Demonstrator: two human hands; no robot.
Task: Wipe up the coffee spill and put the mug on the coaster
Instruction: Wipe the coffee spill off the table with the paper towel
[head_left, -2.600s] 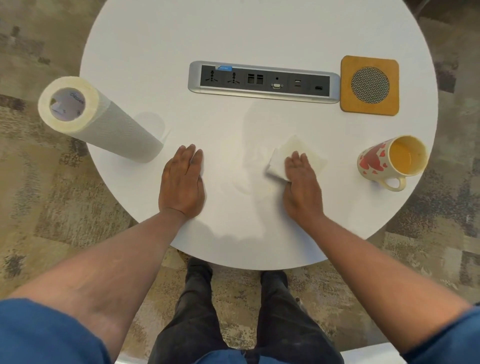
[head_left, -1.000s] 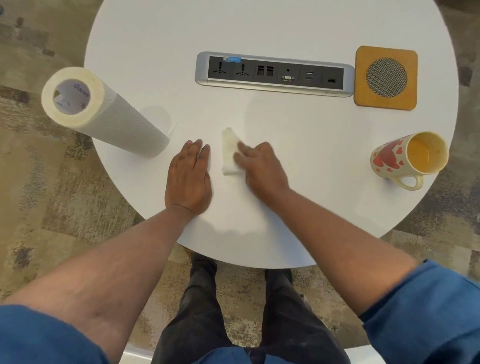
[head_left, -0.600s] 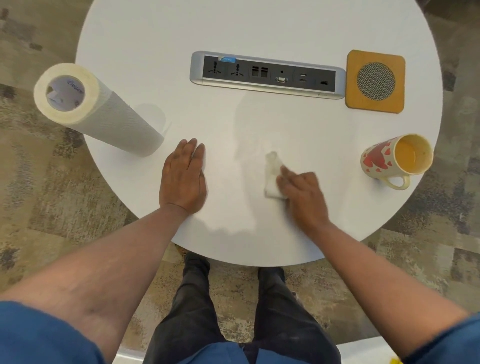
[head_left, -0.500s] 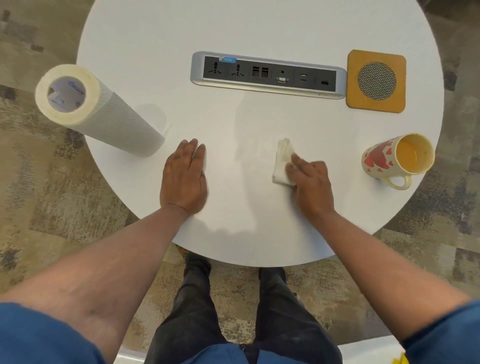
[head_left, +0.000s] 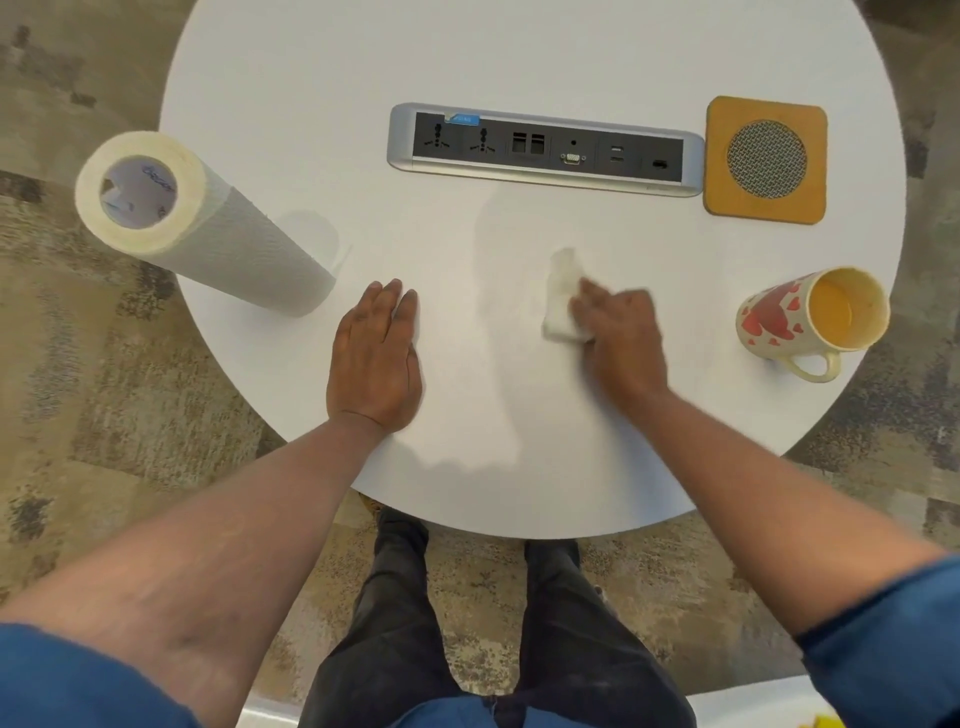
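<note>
No writing is legible, and since a moment ago the right hand (head_left: 621, 332), fingers pressing the folded paper towel (head_left: 561, 296) onto the table (head_left: 519, 52), has barely shifted, the left hand (head_left: 375, 358) lies flat with fingers together, and the mug (head_left: 810, 314) stands right, near side of the coaster (head_left: 764, 158).

Round white desk (head_left: 519, 62), patterned carpet under it. On it: paper towel roll (head_left: 208, 228) standing at left edge, power/data socket strip (head_left: 545, 149) set in the middle, wooden coaster (head_left: 765, 160) far right, heart-print mug (head_left: 810, 317) upright near right edge, off the coaster, folded paper towel (head_left: 561, 299) mid-desk, left hand (head_left: 375, 358) lying flat.
</note>
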